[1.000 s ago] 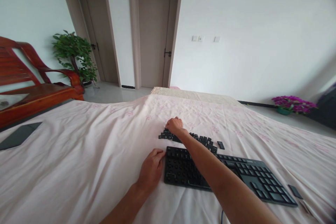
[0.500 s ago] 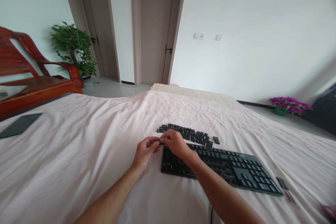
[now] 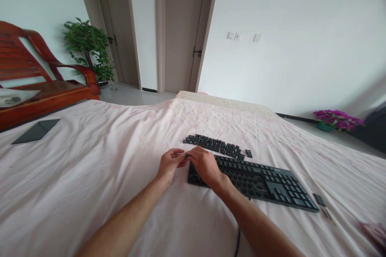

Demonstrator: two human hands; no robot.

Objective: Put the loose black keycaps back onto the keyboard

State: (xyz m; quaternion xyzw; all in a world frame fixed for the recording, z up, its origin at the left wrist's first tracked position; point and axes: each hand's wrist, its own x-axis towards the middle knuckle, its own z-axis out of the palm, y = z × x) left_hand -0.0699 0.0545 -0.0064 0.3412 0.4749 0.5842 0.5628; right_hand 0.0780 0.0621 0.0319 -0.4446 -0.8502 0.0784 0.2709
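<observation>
A black keyboard (image 3: pixel 265 184) lies on the pink sheet (image 3: pixel 90 176), with most key sockets at its left half bare. My left hand (image 3: pixel 169 163) and my right hand (image 3: pixel 205 164) meet at the keyboard's left far corner, fingers curled and pinched together around a small dark keycap (image 3: pixel 186 155) between them. Just beyond the hands lies a row of several loose black keycaps (image 3: pixel 214 144), with one separate keycap (image 3: pixel 249 153) at its right end.
A dark flat pad (image 3: pixel 37 130) rests at the sheet's left edge. A red wooden bench (image 3: pixel 45 84) and a potted plant (image 3: pixel 89 48) stand at the back left, doors behind. Two small dark pieces (image 3: pixel 319 200) lie right of the keyboard. Purple flowers (image 3: pixel 336 118) sit on the floor, right.
My right hand drew back from the loose keycaps to the keyboard's left corner with a keycap. My left hand rose to meet it, and both now pinch it.
</observation>
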